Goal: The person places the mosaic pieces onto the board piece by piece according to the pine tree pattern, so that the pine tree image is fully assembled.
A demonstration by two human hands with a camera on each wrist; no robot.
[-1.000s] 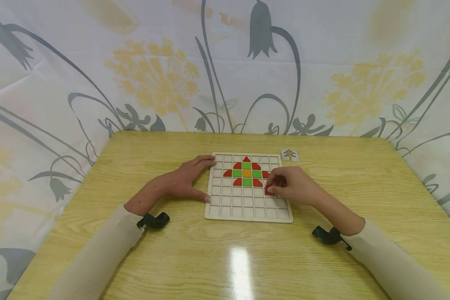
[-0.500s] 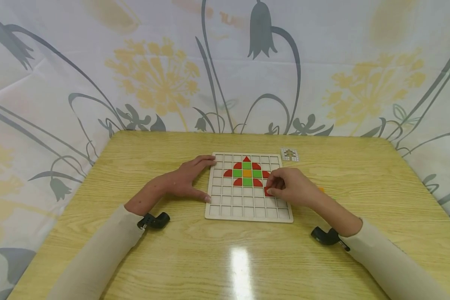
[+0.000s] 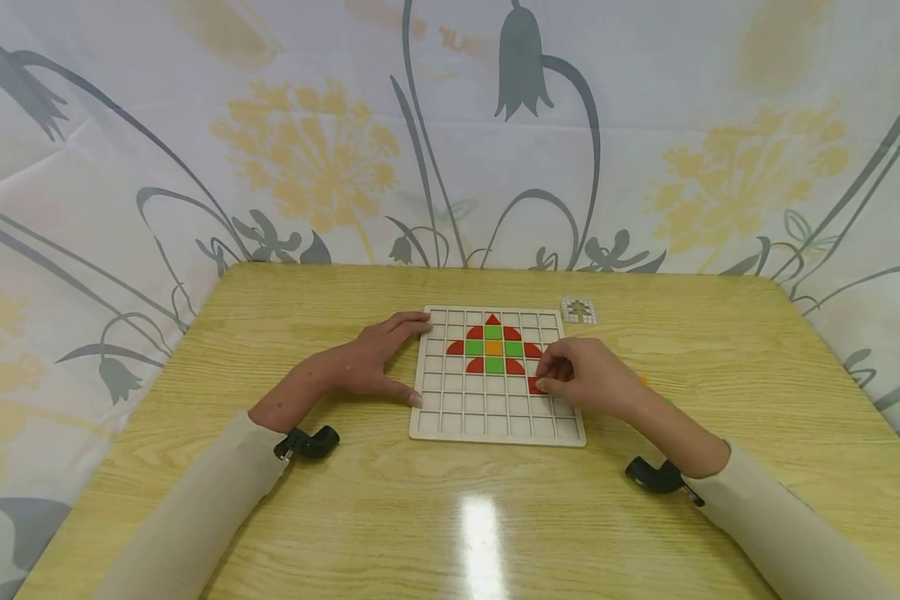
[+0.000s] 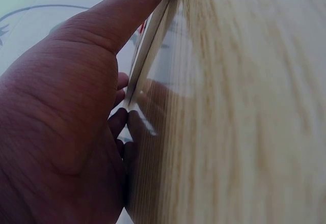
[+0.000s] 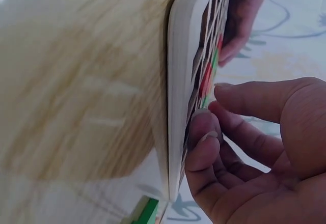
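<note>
A pale wooden grid board (image 3: 495,426) lies on the table. Red and green tiles and one orange tile (image 3: 493,347) form a tree-like figure in its upper cells. At the board's left edge, my left hand (image 3: 367,360) has its thumb and fingers spread, tips on the rim. My right hand (image 3: 588,375) is over the right side with bent fingers, its thumb and fingertips on a small red tile (image 3: 535,385) at a cell below the figure. In the right wrist view, the fingers (image 5: 201,152) hide that tile.
A small pattern card (image 3: 579,311) lies beyond the board's upper right corner. An orange piece (image 3: 643,381) shows from behind the right wrist, and a green piece (image 5: 146,211) lies on the table in the right wrist view. A flowered cloth hangs behind.
The red tile has shifted slightly down and now lies flatter over its cell, my right fingers staying at it. My left hand has not moved.
</note>
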